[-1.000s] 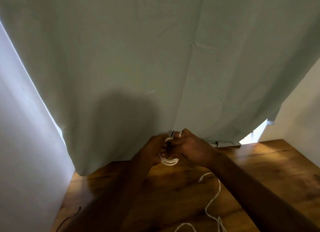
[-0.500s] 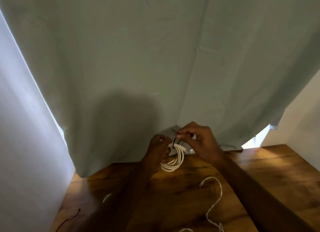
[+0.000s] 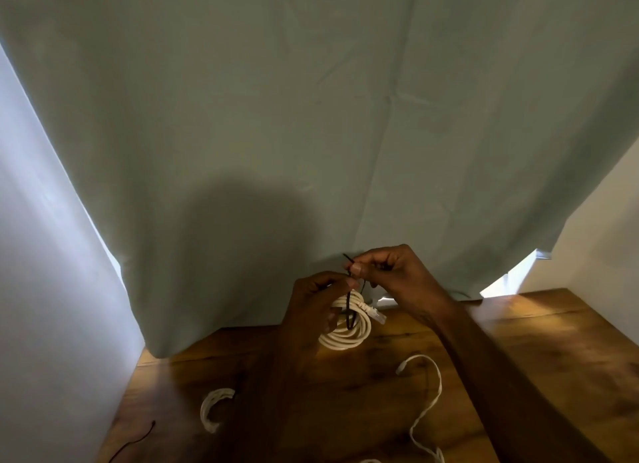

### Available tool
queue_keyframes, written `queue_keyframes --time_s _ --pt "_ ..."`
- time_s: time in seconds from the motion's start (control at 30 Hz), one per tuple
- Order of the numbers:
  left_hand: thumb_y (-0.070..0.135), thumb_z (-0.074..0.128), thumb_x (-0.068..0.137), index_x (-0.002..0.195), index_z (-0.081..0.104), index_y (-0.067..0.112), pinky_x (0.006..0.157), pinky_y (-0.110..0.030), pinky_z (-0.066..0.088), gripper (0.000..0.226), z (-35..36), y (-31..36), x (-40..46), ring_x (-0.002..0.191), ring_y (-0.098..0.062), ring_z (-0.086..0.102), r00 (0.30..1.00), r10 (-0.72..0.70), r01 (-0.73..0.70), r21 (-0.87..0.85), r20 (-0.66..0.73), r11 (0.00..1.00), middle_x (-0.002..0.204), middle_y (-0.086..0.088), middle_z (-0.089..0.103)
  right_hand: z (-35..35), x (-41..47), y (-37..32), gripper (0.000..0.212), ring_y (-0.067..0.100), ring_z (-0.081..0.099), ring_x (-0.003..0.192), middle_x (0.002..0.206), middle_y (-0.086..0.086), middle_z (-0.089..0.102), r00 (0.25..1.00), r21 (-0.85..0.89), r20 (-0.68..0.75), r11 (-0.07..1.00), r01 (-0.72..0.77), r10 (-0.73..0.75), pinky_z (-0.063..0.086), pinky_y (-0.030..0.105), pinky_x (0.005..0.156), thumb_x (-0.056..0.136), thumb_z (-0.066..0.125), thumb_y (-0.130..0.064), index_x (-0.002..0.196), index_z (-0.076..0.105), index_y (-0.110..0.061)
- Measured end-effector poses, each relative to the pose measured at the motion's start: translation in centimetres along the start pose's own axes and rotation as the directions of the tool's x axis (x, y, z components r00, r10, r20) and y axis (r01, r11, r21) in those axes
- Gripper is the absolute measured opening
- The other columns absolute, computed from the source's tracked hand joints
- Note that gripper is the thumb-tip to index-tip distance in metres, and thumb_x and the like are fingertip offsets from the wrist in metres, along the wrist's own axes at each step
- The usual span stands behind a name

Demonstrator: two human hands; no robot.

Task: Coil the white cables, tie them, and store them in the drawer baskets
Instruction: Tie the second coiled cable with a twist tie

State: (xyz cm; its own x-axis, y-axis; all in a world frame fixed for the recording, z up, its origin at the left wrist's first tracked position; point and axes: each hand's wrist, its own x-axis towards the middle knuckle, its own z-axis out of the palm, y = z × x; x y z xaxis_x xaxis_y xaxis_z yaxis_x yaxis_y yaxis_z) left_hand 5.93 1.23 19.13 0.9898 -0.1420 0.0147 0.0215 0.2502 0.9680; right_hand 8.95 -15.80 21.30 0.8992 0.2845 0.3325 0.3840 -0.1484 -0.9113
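Observation:
A coiled white cable (image 3: 345, 334) hangs above the wooden table (image 3: 553, 352), its plug sticking out to the right. A thin black tie (image 3: 350, 310) runs around the coil and up between my hands. My left hand (image 3: 311, 300) holds the coil at its top and pinches the tie there. My right hand (image 3: 390, 272) pinches the tie's upper end just above, in front of the curtain. Another coiled white cable (image 3: 212, 409) lies on the table at the lower left, partly behind my left forearm. A loose white cable (image 3: 432, 397) snakes across the table to the right.
A pale green curtain (image 3: 311, 116) hangs down to the table's back edge. White walls close in on the left and right. A spare black tie (image 3: 138, 438) lies near the table's front left corner.
The hands have come apart: my right hand has risen, drawing the black tie up, and the coil now hangs open below my left hand. The view has tilted, showing more of the table.

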Motion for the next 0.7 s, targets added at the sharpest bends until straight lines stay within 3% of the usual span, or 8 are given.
queue_keyframes --time_s 0.07,0.17,0.27,0.37,0.47,0.57,0.7 --pt "0.006 0.062 0.091 0.083 0.072 -0.002 0.04 -0.019 0.029 0.015 -0.2 -0.2 -0.2 0.035 -0.013 0.042 0.999 0.024 -0.024 -0.018 -0.026 1.0 0.054 -0.012 0.058 0.4 -0.3 0.2 0.019 0.002 0.062 0.072 0.086 -0.004 0.076 0.999 0.027 -0.05 1.0 -0.001 0.003 0.046 0.024 0.064 0.095 0.063 -0.01 0.106 0.077 -0.013" --pt "0.005 0.062 0.09 0.08 0.073 -0.002 0.042 -0.02 0.032 0.016 -0.1 0.1 -0.7 0.036 -0.015 0.045 0.995 0.074 -0.075 -0.014 -0.071 0.997 0.056 -0.014 0.062 1.1 -0.7 0.3 0.02 0.001 0.066 0.073 0.086 -0.006 0.077 0.988 0.098 -0.148 0.993 0.068 -0.053 0.048 0.019 0.064 0.092 0.064 -0.002 0.107 0.076 -0.01" --pt "0.0 0.062 0.089 0.082 0.072 -0.007 0.047 -0.022 0.047 0.015 0.1 0.6 -1.2 0.047 -0.016 0.063 0.987 0.137 -0.137 0.002 -0.083 0.991 0.062 -0.012 0.069 1.6 -1.0 0.8 0.022 0.014 0.074 0.089 0.094 0.0 0.079 0.973 0.086 -0.197 0.987 0.136 -0.117 0.055 0.021 0.078 0.086 0.068 0.004 0.104 0.076 -0.006" --pt "0.003 0.065 0.088 0.082 0.075 -0.003 0.058 -0.03 0.054 0.013 0.0 0.7 -1.3 0.061 -0.025 0.069 0.977 0.192 -0.187 0.057 -0.091 0.981 0.071 -0.017 0.072 1.7 -1.2 1.0 0.024 0.015 0.075 0.092 0.096 -0.002 0.079 0.961 0.05 -0.238 0.986 0.158 -0.142 0.056 0.02 0.08 0.084 0.071 0.005 0.104 0.076 -0.008" --pt "0.004 0.066 0.087 0.079 0.076 0.002 0.059 -0.034 0.052 0.013 0.1 0.8 -1.3 0.062 -0.027 0.068 0.976 0.196 -0.189 0.073 -0.098 0.979 0.071 -0.017 0.073 1.6 -1.2 1.2 0.022 0.016 0.075 0.089 0.096 0.0 0.079 0.946 -0.004 -0.272 0.984 0.179 -0.173 0.056 0.02 0.078 0.084 0.072 0.006 0.103 0.077 -0.001" --pt "0.007 0.067 0.087 0.078 0.077 0.006 0.058 -0.035 0.048 0.014 0.2 0.7 -1.2 0.063 -0.031 0.066 0.976 0.199 -0.191 0.095 -0.084 0.977 0.071 -0.018 0.072 1.7 -1.2 1.7 0.015 0.028 0.073 0.082 0.089 0.004 0.078 0.938 -0.055 -0.291 0.982 0.179 -0.187 0.059 0.029 0.074 0.083 0.074 0.004 0.095 0.079 -0.004" --pt "0.005 0.067 0.087 0.079 0.077 0.002 0.052 -0.026 0.048 0.013 0.4 0.8 -1.1 0.06 -0.023 0.067 0.978 0.189 -0.184 0.062 -0.083 0.981 0.07 -0.016 0.072 2.3 -1.4 2.0 0.014 0.026 0.073 0.069 0.081 0.007 0.077 0.945 -0.017 -0.287 0.987 0.159 -0.157 0.06 0.033 0.066 0.083 0.076 -0.002 0.092 0.079 -0.011"
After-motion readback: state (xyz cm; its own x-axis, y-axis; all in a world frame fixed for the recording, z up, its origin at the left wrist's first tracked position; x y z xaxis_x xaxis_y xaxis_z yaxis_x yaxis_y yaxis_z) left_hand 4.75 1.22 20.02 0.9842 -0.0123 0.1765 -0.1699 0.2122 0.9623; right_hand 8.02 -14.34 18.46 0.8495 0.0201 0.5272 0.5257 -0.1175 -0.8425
